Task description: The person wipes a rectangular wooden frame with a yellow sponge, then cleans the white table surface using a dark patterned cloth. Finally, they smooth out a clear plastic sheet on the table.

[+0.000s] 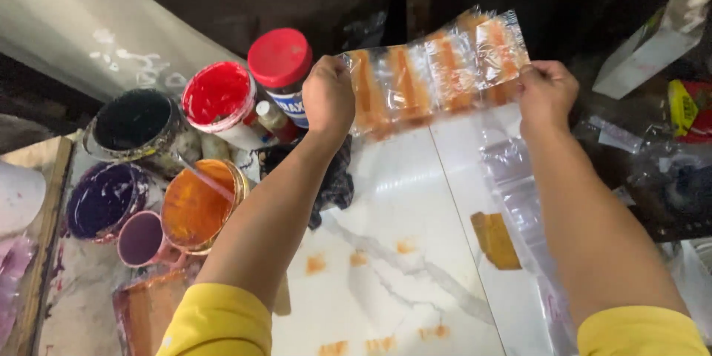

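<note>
Stretching between both hands is a clear plastic sheet [437, 67] printed with orange stripes, held up in the air above the far edge of a white marble-patterned tabletop [400, 222]. The left hand [328, 96] is closed on the sheet's left edge, knuckles toward the camera; the right hand [546, 93] pinches the right edge, so the two hands sit well apart with the sheet taut and slightly tilted between them. Both arms end in yellow sleeves [219, 322] at the bottom of the view.

Below the sheet, the tabletop carries faint orange smudges [317, 263] in a loose row, and a small orange-stained block [495, 239] lies near the right forearm, just beside a loose run of clear plastic film [519, 200] trailing down the right side. A dark crumpled rag [337, 182] sits under the left forearm.

Off to the left stands a cluster of open paint pots — a red one [217, 94], a black one [133, 120], a purple one [106, 199], an orange one [196, 204] with a stick resting in it, and a small mauve cup [141, 239]. A jar with a red lid [280, 59] stands behind them, close to the left hand. A pale box [649, 48] lies at the far right among dark clutter.
</note>
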